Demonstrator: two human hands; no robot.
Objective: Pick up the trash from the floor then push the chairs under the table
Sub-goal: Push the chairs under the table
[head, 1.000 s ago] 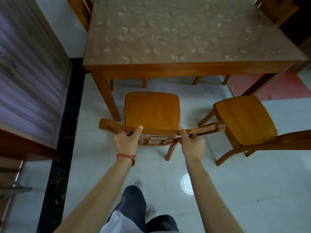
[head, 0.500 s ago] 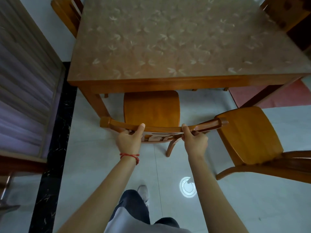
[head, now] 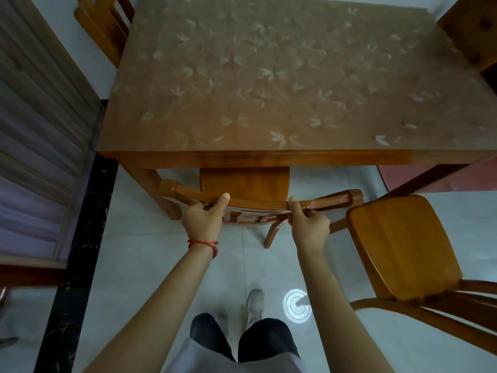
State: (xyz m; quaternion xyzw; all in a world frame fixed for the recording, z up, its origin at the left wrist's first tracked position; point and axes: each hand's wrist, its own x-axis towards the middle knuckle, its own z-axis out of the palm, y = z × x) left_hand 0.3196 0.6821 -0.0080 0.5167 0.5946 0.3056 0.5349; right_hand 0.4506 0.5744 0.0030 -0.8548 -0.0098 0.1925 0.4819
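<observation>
Room: pale tiled floor (head: pixel 150 265) lay under a wooden table (head: pixel 269 157) whose top carried a leaf-patterned cover; a slatted panel stood along the left wall.
Chair in hand: the near chair (head: pixel 244 184) stood square to the table's front edge, its seat partly under the apron and its curved top rail toward the person.
Left hand: the left hand (head: pixel 203 223) gripped the rail left of centre, fingers wrapped beneath and thumb lying along the top.
Right hand: the right hand (head: pixel 309 227) held the rail right of centre, fingers curled round it with the thumb up against its near face.
Other chairs: a second chair (head: pixel 403 249) stood out on the right, just beside the rail's end; two more showed at the far corners.
Trash: none could be seen on the visible floor.
Doing it well: pushing evenly with both hands would probably keep the seat straight between the table legs, and easing off before the rail met the table edge should spare the fingers.
Risk: the rail's right end sat close to the second chair, so drifting rightward might make them knock.
</observation>
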